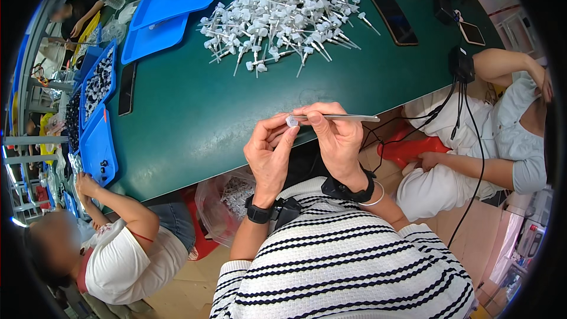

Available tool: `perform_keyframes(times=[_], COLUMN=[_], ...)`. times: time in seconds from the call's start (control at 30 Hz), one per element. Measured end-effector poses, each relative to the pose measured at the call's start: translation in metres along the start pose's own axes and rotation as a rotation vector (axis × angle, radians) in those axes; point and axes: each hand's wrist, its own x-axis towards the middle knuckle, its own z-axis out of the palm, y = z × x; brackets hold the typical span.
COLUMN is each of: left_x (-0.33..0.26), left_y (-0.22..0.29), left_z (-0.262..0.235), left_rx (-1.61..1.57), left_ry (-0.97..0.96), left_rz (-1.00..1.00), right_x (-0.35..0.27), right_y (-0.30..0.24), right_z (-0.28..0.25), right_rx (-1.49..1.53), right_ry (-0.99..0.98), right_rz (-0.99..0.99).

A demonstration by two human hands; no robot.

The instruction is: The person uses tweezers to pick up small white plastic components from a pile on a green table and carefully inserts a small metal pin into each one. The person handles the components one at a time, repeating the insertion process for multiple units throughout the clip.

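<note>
Centrally, white piece (292, 121): one, small, held up close to the near edge of the one green table (207, 118); clock hours below were read from it, with 12 at the top of the view.
Left hand (267, 150): one, reaching in from 7 o'clock, its thumb and forefinger pinching the white piece.
Right hand (341, 137): one, between 3 and 4 o'clock, its thumb and fingers squeezing a slim metal tool.
Metal tool (357, 117): one, pointing toward 9 o'clock, its tip at the white piece; whether they touched could not be told.
Heap (280, 18): one, at 12 o'clock, of white-headed parts with thin stems, too many and too overlapped to count.
Phones: two dark ones lay on the table, one between 1 and 2 o'clock (394, 19), one between 9 and 10 (127, 88).
Blue trays: three overlapped between 10 and 11 o'clock (171, 3); at least two more stood near 9 (94, 142), one with many black and white bits, one with a few black ones.
Clear bin (208, 208): one, at 7 o'clock, with uncountable small bits inside.
Co-workers: three in sight, at 8 o'clock (136, 260), 3 (502, 121) and 10 (87, 9).
</note>
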Motion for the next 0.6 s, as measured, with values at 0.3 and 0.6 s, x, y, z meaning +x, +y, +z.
perform_keyframes(times=[0.3,0.6], left_x=[-0.0006,-0.0013], left_y=[0.0001,-0.0003], left_z=[0.0018,0.0015], left_rx=[0.002,-0.067], left_ry=[0.017,0.014], left_rz=[0.013,-0.03], right_x=[0.0001,0.0026], right_y=[0.0,-0.0057], right_z=[-0.0007,-0.0024], right_rx=[-0.017,-0.083], right_ry=[-0.004,-0.034], right_rz=[-0.01,-0.049])
